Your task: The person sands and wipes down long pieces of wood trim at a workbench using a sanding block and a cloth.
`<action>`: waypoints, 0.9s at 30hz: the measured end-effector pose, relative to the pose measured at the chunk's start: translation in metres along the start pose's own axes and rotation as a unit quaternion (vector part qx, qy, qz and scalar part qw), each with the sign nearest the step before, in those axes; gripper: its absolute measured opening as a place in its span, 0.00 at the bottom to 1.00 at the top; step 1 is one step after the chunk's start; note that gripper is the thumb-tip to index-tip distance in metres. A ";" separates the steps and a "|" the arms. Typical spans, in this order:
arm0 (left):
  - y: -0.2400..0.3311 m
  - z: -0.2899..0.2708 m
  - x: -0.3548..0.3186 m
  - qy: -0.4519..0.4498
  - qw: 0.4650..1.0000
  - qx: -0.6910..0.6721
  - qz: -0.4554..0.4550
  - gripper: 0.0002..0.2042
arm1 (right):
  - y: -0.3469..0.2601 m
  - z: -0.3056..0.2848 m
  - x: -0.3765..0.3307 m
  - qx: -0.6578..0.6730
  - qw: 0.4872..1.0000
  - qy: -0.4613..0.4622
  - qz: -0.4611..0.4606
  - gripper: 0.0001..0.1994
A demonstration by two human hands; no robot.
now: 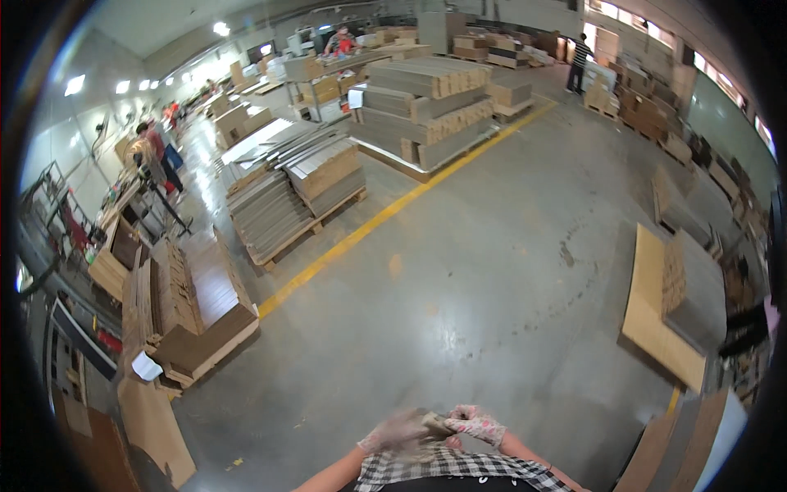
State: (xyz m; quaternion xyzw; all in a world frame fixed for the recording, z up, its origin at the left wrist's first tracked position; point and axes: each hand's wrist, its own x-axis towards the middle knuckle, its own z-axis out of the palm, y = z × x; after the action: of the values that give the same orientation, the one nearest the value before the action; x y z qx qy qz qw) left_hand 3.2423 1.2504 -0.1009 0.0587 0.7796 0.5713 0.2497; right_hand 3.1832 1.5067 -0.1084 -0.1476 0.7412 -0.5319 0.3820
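Note:
Close in front of my body, at the lower edge, my two gloved hands are together. My left hand, in a pale glove, is smeared by motion, so its fingers do not show clearly. My right hand wears a white glove with a pink and red pattern, and its fingers are curled in. Between the hands is a small greyish, cloth-like thing, too blurred to name. A black-and-white checked garment lies just below them on my body.
Grey floor stretches ahead, crossed by a yellow line. Stacked panels stand at left, with a loaded pallet and taller stack beyond. More boards are at right. A person in stripes stands far off; others are left.

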 end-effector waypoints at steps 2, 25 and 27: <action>-0.033 -0.022 0.034 0.032 0.997 -0.048 -0.055 0.29 | 0.004 -0.031 0.062 -0.028 0.999 -0.018 -0.025 0.13; -0.007 -0.536 0.587 0.127 0.977 0.164 0.051 0.25 | -0.238 -0.447 0.665 0.184 0.981 -0.036 -0.055 0.26; -0.037 -0.581 0.607 0.252 0.900 0.330 0.135 0.25 | -0.258 -0.470 0.728 0.254 0.966 -0.029 -0.042 0.27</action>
State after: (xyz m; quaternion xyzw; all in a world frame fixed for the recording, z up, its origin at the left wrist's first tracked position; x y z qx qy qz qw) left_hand 2.4574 0.9660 -0.2016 0.0967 0.9450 0.3050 -0.0680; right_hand 2.3113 1.2681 -0.1068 -0.0921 0.5636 -0.7138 0.4054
